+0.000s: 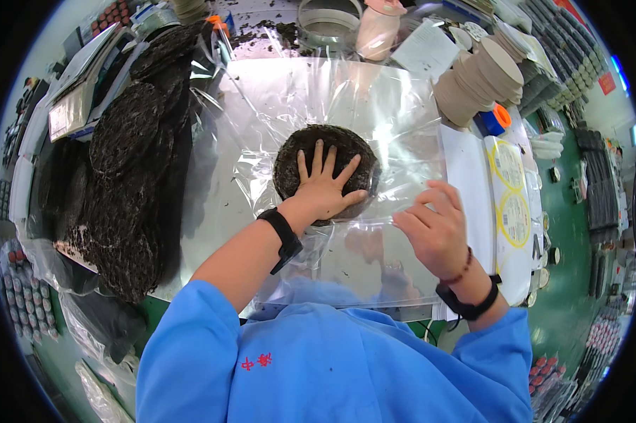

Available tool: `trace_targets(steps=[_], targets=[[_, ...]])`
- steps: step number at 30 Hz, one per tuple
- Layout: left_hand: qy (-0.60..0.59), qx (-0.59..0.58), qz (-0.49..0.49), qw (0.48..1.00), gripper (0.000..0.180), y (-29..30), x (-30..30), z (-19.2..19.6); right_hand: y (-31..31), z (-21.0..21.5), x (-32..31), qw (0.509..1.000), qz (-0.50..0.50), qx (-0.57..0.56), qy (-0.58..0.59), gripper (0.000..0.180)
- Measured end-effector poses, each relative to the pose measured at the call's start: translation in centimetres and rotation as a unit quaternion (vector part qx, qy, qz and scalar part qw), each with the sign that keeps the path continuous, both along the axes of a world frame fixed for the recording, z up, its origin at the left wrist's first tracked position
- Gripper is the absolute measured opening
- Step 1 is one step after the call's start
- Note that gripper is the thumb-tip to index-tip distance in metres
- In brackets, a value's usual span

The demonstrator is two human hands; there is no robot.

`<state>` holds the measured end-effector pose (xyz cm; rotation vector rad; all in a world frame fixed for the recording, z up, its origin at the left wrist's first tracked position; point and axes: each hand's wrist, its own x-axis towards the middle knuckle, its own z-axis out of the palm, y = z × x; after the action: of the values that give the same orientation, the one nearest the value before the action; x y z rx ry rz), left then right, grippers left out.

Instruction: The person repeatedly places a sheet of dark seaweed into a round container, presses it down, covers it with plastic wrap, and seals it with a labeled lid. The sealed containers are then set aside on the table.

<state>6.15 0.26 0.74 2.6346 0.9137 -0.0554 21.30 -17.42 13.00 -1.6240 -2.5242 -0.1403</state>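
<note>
A round, dark, fibrous cake that looks like dried seaweed [287, 156] lies at the middle of the table, with clear plastic film [395, 144] spread about it. My left hand [326, 189] presses flat on the cake, fingers spread. To the right of the cake, my right hand [434, 229] is raised a little, its fingers curled together at the near edge of the film. A thin film edge runs from beside the cake to its fingertips. The fingertips are partly blurred. Whether the film lies over or only under the cake is hard to see.
A tall heap of similar dark cakes [124, 190] fills the left side, beside stacked folders [85, 106]. At the right are stacked pale discs [473, 81], an orange-and-blue tape roll [497, 120] and a sheet of round yellow-edged labels [511, 190]. A clear ring-shaped container [328, 28] stands at the back.
</note>
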Motion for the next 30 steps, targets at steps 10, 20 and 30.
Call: trace_targets(steps=[10, 20, 30], targets=[[0.018, 0.009, -0.003, 1.0, 0.08, 0.5, 0.4, -0.3, 3.6, -4.0, -9.0, 0.98, 0.166, 0.095, 0.059, 0.016], [0.019, -0.034, -0.003, 0.999, 0.079, -3.1, -0.6, 0.7, -3.0, -10.2, -2.5, 0.986, 0.026, 0.036, 0.16, 0.028], [-0.377, -0.329, 0.207, 0.841, 0.041, -0.1, -5.3, 2.5, 3.0, -9.8, -6.2, 0.978, -0.044, 0.097, 0.179, 0.052]])
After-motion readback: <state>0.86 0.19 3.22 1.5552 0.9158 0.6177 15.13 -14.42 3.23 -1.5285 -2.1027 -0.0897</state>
